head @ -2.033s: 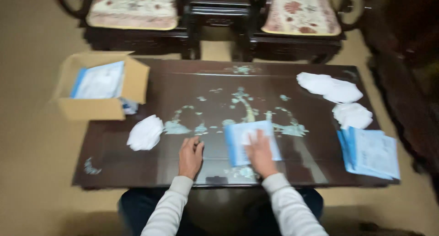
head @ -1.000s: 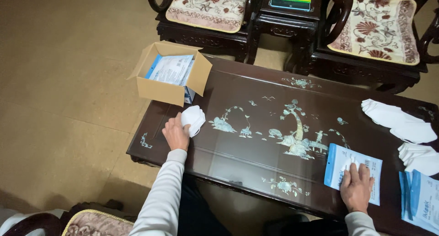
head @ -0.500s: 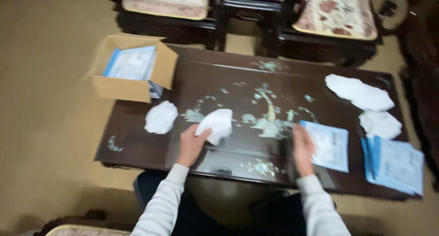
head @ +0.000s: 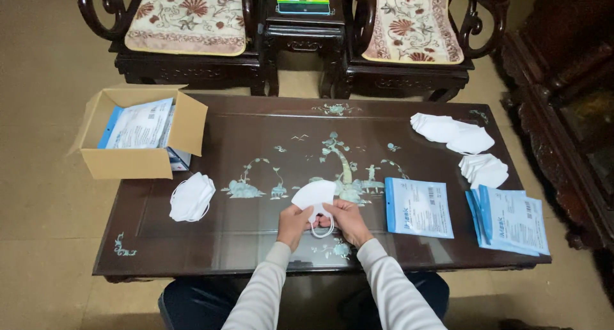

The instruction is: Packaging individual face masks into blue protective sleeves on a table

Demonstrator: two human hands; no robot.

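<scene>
White folded mask (head: 314, 194), frame centre, gripped by left hand (head: 293, 225) and right hand (head: 346, 221); dangling ear loop (head: 318, 231) could snag or tear if tugged.

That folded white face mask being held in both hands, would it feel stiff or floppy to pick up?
Probably floppy and very light: the folded white face mask is thin fabric, pinched between the left hand and right hand. Its ear loop dangles loosely, so it may snag. Being flat, it seems unlikely to roll.
</scene>
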